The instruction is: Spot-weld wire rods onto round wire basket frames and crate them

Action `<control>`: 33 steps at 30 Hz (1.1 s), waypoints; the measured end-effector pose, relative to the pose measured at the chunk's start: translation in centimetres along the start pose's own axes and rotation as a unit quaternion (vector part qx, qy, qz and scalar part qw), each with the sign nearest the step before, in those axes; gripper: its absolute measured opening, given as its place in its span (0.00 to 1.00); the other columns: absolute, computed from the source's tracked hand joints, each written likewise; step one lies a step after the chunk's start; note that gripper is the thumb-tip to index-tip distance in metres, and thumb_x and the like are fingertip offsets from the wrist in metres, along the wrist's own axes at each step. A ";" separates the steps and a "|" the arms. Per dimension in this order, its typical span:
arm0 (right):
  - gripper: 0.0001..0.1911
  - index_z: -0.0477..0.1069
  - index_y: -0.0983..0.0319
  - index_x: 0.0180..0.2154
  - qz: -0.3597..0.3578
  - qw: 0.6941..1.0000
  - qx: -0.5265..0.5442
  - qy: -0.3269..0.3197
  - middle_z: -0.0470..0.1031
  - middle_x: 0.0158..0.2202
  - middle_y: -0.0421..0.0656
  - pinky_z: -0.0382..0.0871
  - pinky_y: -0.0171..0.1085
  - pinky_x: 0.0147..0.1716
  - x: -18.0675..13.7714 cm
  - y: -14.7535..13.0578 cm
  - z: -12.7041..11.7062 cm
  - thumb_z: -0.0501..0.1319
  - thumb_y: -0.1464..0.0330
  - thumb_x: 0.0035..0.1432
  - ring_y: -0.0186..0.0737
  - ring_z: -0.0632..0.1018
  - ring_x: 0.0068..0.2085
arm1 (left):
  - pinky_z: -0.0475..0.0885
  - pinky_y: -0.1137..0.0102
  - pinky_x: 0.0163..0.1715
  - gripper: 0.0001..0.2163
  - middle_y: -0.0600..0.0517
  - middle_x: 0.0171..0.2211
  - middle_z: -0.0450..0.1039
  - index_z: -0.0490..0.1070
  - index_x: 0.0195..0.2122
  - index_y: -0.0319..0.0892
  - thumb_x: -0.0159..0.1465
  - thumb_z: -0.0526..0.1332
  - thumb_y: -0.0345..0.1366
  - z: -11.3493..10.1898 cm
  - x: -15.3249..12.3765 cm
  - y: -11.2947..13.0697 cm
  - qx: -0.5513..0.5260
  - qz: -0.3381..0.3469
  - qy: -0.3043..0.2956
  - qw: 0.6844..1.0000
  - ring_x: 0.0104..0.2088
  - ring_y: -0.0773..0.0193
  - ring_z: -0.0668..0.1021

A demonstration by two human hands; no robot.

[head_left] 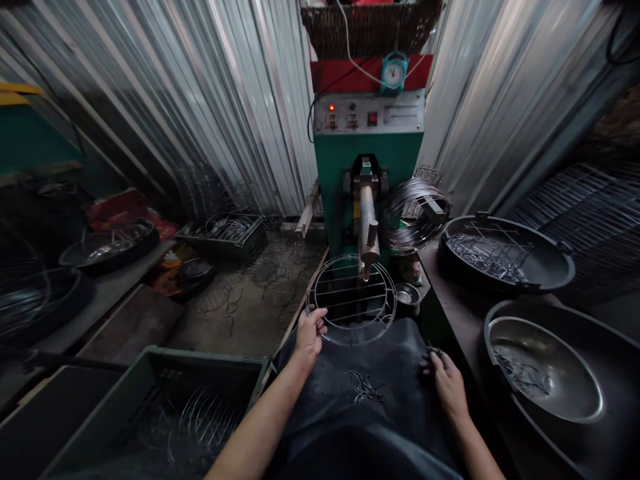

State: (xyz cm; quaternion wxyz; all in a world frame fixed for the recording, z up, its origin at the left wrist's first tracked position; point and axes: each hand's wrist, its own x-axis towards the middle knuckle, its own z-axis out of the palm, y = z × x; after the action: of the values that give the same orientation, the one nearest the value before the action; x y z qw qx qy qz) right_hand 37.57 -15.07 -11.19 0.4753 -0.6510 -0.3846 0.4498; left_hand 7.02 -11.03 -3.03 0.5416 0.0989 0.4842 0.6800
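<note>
My left hand grips the near left rim of a round wire rack, a ring with several parallel cross wires. The rack lies under the metal arm of a green welding machine, whose tip touches the rack's far middle. My right hand rests on the dark cloth over my lap, at its right edge, fingers curled on small wire pieces. More short bent wires lie loose on the cloth between my hands.
Two big dark basins hold wire pieces at right, one near, one far. A coil of wire rings hangs beside the machine. A green crate with finished racks sits at lower left. Corrugated metal walls surround.
</note>
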 end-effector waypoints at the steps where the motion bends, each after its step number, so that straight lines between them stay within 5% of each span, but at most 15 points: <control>1: 0.21 0.71 0.64 0.36 0.006 1.000 -0.018 -0.025 0.74 0.22 0.40 0.67 0.33 0.22 0.2 0.1 0.1 0.62 0.55 0.44 0.36 0.73 0.22 | 0.48 0.80 0.13 0.19 0.64 0.18 0.53 0.58 0.28 0.41 0.37 0.67 0.32 0.3 0.6 0.4 -0.004 -0.004 0.010 1.000 0.15 0.78 0.56; 6: 0.21 0.71 0.65 0.33 0.016 0.997 0.000 -0.077 0.72 0.20 0.40 0.64 0.33 0.18 1.4 -1.6 1.1 0.63 0.55 0.42 0.35 0.71 0.19 | 0.47 0.80 0.12 0.18 0.64 0.17 0.51 0.55 0.22 0.41 0.36 0.67 0.33 1.9 3.4 1.7 -0.025 -0.032 0.022 0.999 0.14 0.80 0.54; 13: 0.17 0.71 0.62 0.39 -0.148 0.975 0.119 -0.111 0.76 0.33 0.45 0.70 0.35 0.28 1.2 -11.2 6.8 0.60 0.58 0.52 0.36 0.75 0.28 | 0.45 0.80 0.11 0.18 0.63 0.16 0.52 0.56 0.22 0.41 0.36 0.67 0.33 3.5 4.5 2.7 0.012 -0.034 0.030 0.999 0.14 0.79 0.53; 19: 0.15 0.73 0.62 0.35 -0.202 0.959 -0.026 -0.199 0.74 0.23 0.42 0.66 0.33 0.21 2.1 -13.0 11.7 0.58 0.58 0.52 0.37 0.74 0.24 | 0.46 0.80 0.12 0.18 0.63 0.16 0.53 0.57 0.22 0.41 0.35 0.68 0.33 3.7 4.9 3.6 0.039 -0.014 0.031 0.999 0.14 0.79 0.55; 24: 0.13 0.73 0.61 0.32 -0.211 0.956 -0.052 -0.199 0.73 0.22 0.41 0.65 0.34 0.21 1.4 -14.0 11.9 0.59 0.59 0.50 0.37 0.73 0.23 | 0.47 0.79 0.12 0.18 0.63 0.16 0.52 0.57 0.22 0.41 0.37 0.68 0.34 3.6 5.0 4.4 0.069 0.006 0.025 0.997 0.14 0.78 0.56; 33: 0.14 0.70 0.60 0.38 -0.109 0.959 0.238 -0.110 0.74 0.28 0.39 0.65 0.29 0.20 1.8 -15.2 10.1 0.63 0.60 0.50 0.31 0.73 0.24 | 0.44 0.79 0.12 0.17 0.63 0.17 0.51 0.56 0.21 0.40 0.35 0.67 0.33 4.2 4.7 4.8 0.053 -0.025 0.016 0.998 0.14 0.80 0.53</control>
State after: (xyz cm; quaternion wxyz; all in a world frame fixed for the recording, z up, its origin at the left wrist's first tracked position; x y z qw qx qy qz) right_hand 27.35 -6.78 1.65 0.6173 -0.4193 -0.3855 0.5427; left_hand 4.90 -4.48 0.95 0.5442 0.1044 0.5306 0.6414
